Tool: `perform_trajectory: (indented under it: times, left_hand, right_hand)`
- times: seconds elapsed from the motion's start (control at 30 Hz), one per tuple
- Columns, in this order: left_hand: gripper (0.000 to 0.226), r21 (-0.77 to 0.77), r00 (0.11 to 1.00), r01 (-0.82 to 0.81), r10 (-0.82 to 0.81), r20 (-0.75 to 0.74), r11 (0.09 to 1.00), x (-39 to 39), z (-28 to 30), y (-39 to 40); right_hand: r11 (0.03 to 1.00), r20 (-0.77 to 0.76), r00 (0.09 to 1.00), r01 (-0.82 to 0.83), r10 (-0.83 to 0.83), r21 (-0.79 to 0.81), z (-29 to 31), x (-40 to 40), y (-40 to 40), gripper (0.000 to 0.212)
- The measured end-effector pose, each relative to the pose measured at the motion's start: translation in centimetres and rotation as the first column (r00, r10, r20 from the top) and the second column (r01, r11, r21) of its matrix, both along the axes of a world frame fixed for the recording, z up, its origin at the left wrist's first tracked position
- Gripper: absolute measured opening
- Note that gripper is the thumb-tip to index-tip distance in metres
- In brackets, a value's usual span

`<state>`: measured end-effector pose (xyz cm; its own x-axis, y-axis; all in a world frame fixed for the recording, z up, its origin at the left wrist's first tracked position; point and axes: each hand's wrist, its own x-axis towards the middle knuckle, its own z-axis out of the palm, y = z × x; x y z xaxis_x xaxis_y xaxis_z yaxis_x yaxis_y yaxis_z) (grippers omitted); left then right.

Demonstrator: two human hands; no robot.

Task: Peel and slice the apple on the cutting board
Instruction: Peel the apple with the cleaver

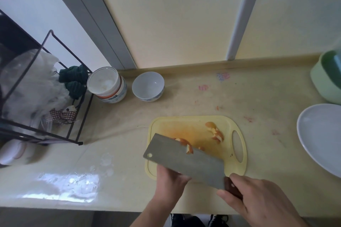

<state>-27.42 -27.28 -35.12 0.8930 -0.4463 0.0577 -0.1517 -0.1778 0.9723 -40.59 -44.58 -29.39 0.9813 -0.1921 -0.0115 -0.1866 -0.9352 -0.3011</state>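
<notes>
A yellow cutting board (184, 125) lies on the counter, stained orange in the middle. Apple peel pieces (215, 131) lie near its handle hole, and more peel (186, 144) shows just past the blade's top edge. My right hand (258, 201) grips the wooden handle of a broad cleaver (184, 162), whose flat blade is tilted over the board's near half. My left hand (169, 182) reaches under the blade, which hides its fingers. No whole apple shows; the cleaver covers whatever lies beneath it.
A white bowl (148, 85) and a lidded stack of bowls (106, 84) stand at the back. A black wire rack (36, 88) with bags is at the left. A large white plate (323, 138) and a green container (328, 77) sit at the right.
</notes>
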Motion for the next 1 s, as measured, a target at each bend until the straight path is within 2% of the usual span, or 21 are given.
perform_trajectory:
  times: [0.1,0.17,0.27,0.33,0.4,0.6,0.73,0.93,1.0]
  left_hand:
    - [0.068,0.059,0.999,-0.003,0.001,0.038,0.998,-0.7,-0.9,0.4]
    - [0.069,0.082,0.998,-0.01,0.005,0.061,0.997,-0.8,-1.4,0.6]
    - [0.057,0.115,0.994,-0.068,0.058,0.095,0.991,0.0,-1.3,0.5]
    - [0.045,0.071,0.991,-0.04,0.031,0.129,0.997,0.3,-1.0,0.7]
    - [0.047,0.061,0.99,-0.051,0.043,0.135,0.997,0.6,-1.0,0.9]
    - [0.041,-0.033,0.995,-0.064,0.067,0.075,0.997,0.7,-0.7,0.9]
    - [0.042,-0.004,0.994,-0.047,0.047,0.099,0.999,0.6,-0.3,0.8]
    - [0.026,-0.024,0.995,-0.025,0.027,0.095,0.999,0.5,0.0,0.7]
    - [0.033,-0.001,0.992,-0.03,0.03,0.121,1.0,0.5,-0.5,0.9]
  right_hand:
    - [0.976,-0.063,0.988,0.151,-0.143,0.159,-0.8,0.2,-1.3,0.063]
    - [0.967,-0.054,0.981,0.191,-0.184,0.168,-1.0,-0.1,-2.0,0.065]
    - [0.984,-0.105,0.992,0.084,-0.068,0.159,-0.3,-0.9,-1.7,0.055]
    - [0.998,-0.025,1.0,-0.006,0.008,0.062,-0.1,-1.4,-0.8,0.047]
    - [0.999,0.038,0.998,-0.043,0.043,-0.003,0.0,-1.4,-0.2,0.047]
    - [0.998,0.107,0.993,-0.037,0.041,-0.044,0.1,-1.0,0.4,0.051]
    - [0.999,0.109,0.994,-0.023,0.027,-0.033,0.5,-0.8,0.3,0.053]
    - [1.0,0.056,0.998,-0.022,0.023,-0.017,0.4,-0.7,0.0,0.052]
    - [1.0,0.018,1.0,-0.002,0.002,-0.007,0.5,-0.5,-0.3,0.05]
